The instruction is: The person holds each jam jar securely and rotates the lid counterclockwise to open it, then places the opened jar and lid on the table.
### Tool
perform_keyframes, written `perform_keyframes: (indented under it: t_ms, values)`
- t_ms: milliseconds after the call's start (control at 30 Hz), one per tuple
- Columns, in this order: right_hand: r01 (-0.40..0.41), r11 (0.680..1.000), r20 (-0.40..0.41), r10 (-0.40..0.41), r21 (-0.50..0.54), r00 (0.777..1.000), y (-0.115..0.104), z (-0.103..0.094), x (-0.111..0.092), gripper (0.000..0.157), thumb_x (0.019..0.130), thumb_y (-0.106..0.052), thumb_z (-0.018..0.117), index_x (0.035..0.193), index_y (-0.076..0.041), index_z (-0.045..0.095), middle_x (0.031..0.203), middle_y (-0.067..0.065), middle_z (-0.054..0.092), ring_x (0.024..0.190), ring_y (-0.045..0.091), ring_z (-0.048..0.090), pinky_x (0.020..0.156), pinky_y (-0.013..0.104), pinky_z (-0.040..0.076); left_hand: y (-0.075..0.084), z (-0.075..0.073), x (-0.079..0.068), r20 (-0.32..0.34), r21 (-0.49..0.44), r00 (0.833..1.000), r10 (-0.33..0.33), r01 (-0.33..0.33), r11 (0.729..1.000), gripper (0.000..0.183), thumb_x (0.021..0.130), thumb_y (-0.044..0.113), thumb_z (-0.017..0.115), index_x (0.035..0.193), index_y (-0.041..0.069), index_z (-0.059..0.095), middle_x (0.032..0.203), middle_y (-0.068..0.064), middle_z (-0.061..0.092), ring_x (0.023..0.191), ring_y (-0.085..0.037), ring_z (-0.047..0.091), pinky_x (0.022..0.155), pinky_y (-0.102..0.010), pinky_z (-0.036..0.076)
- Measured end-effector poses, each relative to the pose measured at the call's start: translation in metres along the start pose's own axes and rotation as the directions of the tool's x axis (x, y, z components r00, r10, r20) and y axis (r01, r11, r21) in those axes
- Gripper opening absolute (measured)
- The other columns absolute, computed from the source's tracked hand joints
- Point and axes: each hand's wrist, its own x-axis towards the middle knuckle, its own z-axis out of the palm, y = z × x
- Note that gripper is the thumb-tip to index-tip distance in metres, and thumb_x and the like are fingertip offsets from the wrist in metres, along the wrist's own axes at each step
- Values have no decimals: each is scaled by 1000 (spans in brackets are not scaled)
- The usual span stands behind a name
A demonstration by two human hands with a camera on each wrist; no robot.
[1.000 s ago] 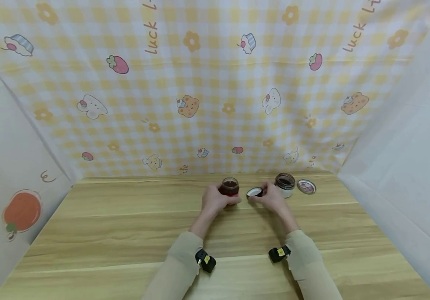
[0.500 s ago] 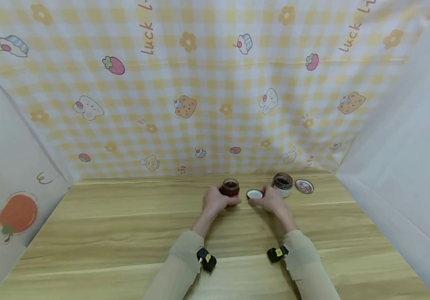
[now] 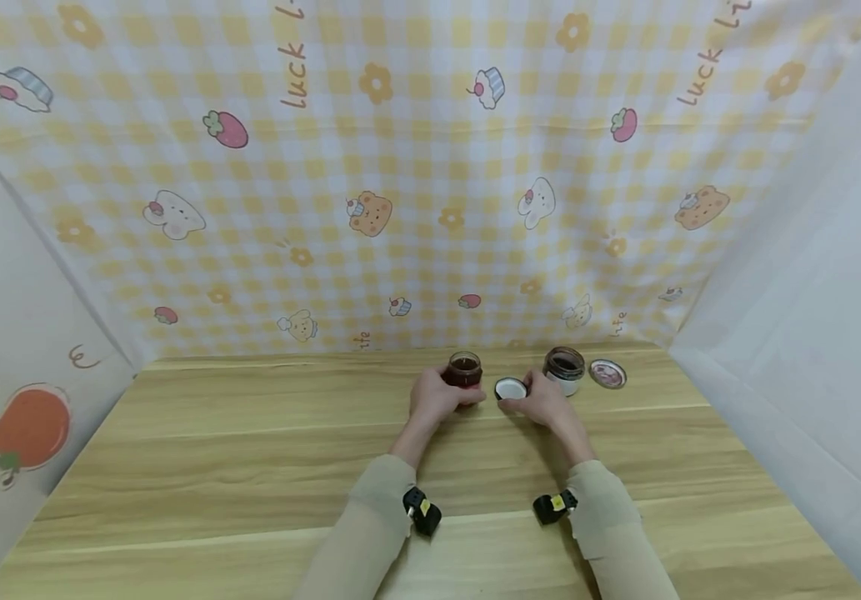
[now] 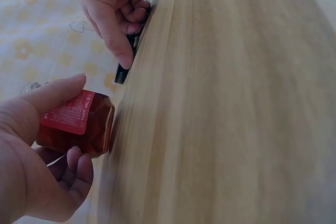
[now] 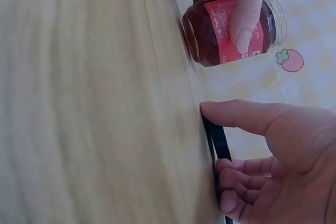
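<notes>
My left hand (image 3: 430, 397) grips a glass jar (image 3: 464, 368) of dark reddish-brown contents, its mouth uncovered. A red label (image 4: 73, 115) wraps the jar, and my thumb lies across it. To the right, my right hand (image 3: 544, 400) holds a round black lid (image 3: 510, 389) by its edge between thumb and fingers. The lid lies white inside up, right at the tabletop in the right wrist view. Part of its rim is hidden behind my fingers.
Beyond my right hand stands a second uncovered jar (image 3: 565, 370) with dark contents and a pale lower part. A loose lid (image 3: 608, 373) lies to its right. A yellow checked cloth (image 3: 430, 183) hangs at the back edge of the wooden table (image 3: 250, 467).
The lid in my right hand has tipped from a slant to nearly flat. My left hand and the jar have shifted slightly to the right.
</notes>
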Motion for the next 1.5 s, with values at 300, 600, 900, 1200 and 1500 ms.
perform_keyframes:
  t_ms: [300, 600, 900, 1200, 1500]
  values:
    - [-6, 997, -6, 6, 76, 1000, 3, 1, 4, 52, 87, -27, 78, 117, 4, 48, 103, 20, 60, 95, 34, 59, 83, 48, 48, 5, 6, 2, -5, 34, 1000, 21, -21, 999, 72, 67, 25, 96, 130, 7, 67, 120, -13, 69, 114, -31, 61, 98, -45, 48]
    - [9, 993, -15, -7, 117, 1000, -1, 2, 10, 58, 87, -27, 77, 126, 5, 48, 119, 27, 59, 112, 40, 57, 94, 51, 45, 7, 9, 8, -12, 38, 1000, 29, -28, 999, 68, 69, 23, 95, 129, 6, 68, 120, -12, 69, 113, -31, 62, 96, -44, 49]
    - [11, 995, -20, -9, 102, 1000, -3, 5, 11, 59, 89, -27, 76, 128, 6, 47, 120, 30, 59, 113, 44, 58, 94, 53, 46, 6, 14, 15, -6, 39, 999, 38, -38, 999, 69, 68, 22, 96, 129, 5, 67, 119, -13, 70, 113, -30, 63, 97, -44, 49]
    - [7, 998, -51, -4, 67, 999, 0, 5, 11, 60, 87, -27, 75, 126, 9, 47, 118, 32, 60, 112, 46, 58, 94, 53, 47, 8, 18, 14, 0, 19, 999, 45, -45, 999, 71, 69, 19, 95, 132, 4, 65, 122, -14, 68, 116, -32, 61, 100, -45, 47]
    - [-1, 999, -70, 4, 43, 998, 2, 6, 11, 59, 85, -27, 76, 123, 8, 48, 115, 31, 61, 110, 45, 59, 93, 52, 48, 5, 21, 17, 29, 5, 998, 63, -63, 998, 73, 69, 20, 95, 133, 5, 64, 125, -15, 66, 120, -33, 58, 104, -47, 44]
